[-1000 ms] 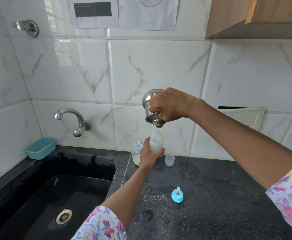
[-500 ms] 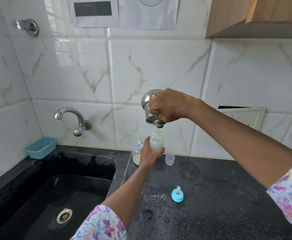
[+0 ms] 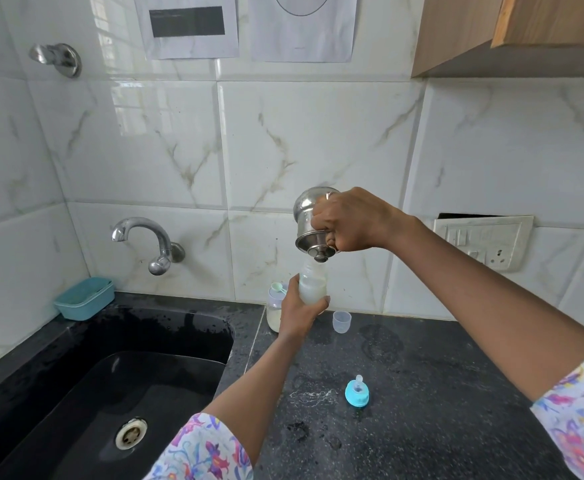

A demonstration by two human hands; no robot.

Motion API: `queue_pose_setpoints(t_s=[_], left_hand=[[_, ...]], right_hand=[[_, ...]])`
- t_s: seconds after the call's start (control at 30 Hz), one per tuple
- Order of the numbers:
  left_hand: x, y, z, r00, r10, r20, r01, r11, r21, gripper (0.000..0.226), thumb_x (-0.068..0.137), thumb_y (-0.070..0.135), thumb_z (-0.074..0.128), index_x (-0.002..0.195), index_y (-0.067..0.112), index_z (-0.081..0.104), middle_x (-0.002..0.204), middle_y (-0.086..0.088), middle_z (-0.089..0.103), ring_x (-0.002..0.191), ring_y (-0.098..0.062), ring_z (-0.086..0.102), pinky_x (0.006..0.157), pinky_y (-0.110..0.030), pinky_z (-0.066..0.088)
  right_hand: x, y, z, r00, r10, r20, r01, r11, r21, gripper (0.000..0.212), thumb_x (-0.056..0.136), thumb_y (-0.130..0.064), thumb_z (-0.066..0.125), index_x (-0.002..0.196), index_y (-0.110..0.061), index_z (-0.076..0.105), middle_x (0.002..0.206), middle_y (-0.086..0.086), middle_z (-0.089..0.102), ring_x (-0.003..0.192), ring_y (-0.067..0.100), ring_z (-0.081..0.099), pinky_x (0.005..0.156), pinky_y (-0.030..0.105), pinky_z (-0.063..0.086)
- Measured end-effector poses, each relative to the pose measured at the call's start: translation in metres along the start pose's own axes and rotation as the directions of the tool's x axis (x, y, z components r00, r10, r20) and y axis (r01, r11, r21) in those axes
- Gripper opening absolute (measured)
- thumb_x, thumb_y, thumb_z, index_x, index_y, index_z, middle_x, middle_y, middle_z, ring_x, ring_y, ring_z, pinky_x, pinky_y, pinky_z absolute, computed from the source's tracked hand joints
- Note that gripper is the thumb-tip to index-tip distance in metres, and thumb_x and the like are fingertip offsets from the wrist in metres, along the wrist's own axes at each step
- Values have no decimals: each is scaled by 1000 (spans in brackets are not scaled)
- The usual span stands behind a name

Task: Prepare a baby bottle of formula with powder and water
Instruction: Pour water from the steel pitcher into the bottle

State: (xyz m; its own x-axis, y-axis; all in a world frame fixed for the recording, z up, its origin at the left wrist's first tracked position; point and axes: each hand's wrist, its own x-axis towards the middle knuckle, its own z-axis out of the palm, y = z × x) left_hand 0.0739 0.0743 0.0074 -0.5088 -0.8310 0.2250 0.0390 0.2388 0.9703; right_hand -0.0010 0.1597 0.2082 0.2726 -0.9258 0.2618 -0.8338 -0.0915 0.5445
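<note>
My left hand [image 3: 299, 311] grips a clear baby bottle [image 3: 313, 284] holding cloudy white liquid, raised above the black counter [image 3: 422, 393]. My right hand [image 3: 347, 221] holds a small steel pot [image 3: 313, 225] tipped steeply over, with its mouth directly above the bottle's open neck. A powder jar [image 3: 275, 311] with a pale green scoop [image 3: 278, 287] resting on top stands behind my left hand. The blue bottle cap with teat [image 3: 357, 391] lies on the counter. A small clear cup [image 3: 342, 321] sits near the wall.
A black sink [image 3: 93, 393] with a steel drain lies at the left under a wall tap [image 3: 148, 244]. A teal soap tray [image 3: 84, 298] sits at its back corner. A switch plate [image 3: 484, 242] is on the right wall. Wet patches mark the counter.
Both hands hold nearly still; the pot stays tipped over the bottle, and the liquid in the bottle looks slightly higher.
</note>
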Motion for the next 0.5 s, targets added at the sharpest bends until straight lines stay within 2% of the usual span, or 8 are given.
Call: queue_pose_setpoints(t_s=[0.13, 0.27, 0.37, 0.5], left_hand=[[-1, 1, 1, 1000, -2, 3, 2, 1000, -3, 61, 78, 12, 72, 128, 17, 39, 109, 1, 55, 98, -18, 54, 80, -27, 44], [-2, 2, 1, 1000, -4, 3, 4, 1000, 11, 60, 78, 13, 72, 128, 16, 40, 108, 1, 55, 95, -17, 54, 74, -21, 42], [-3, 4, 2, 1000, -4, 6, 4, 1000, 14, 58, 78, 12, 71, 127, 16, 40, 107, 2, 56, 94, -15, 54, 65, -13, 41], [-5, 4, 3, 1000, -11, 12, 11, 1000, 20, 58, 79, 11, 70, 128, 15, 39, 106, 2, 55, 92, -13, 54, 64, -10, 41]], right_hand=[[-3, 5, 14, 994, -31, -101, 33, 999, 23, 2, 69, -7, 61, 69, -9, 61, 75, 2, 61, 74, 29, 57, 49, 20, 7], [-4, 4, 15, 982, -94, -163, 99, 995, 21, 16, 53, -3, 66, 54, -12, 53, 57, -2, 54, 52, 25, 53, 52, 12, 5], [-4, 6, 17, 976, -102, -191, 105, 994, 7, 20, 50, -2, 69, 53, -13, 52, 55, -4, 52, 50, 23, 50, 52, 12, 3], [-5, 7, 26, 971, -78, -227, 95, 993, 66, 17, 53, -3, 66, 54, -13, 52, 56, -2, 53, 51, 24, 52, 52, 12, 4]])
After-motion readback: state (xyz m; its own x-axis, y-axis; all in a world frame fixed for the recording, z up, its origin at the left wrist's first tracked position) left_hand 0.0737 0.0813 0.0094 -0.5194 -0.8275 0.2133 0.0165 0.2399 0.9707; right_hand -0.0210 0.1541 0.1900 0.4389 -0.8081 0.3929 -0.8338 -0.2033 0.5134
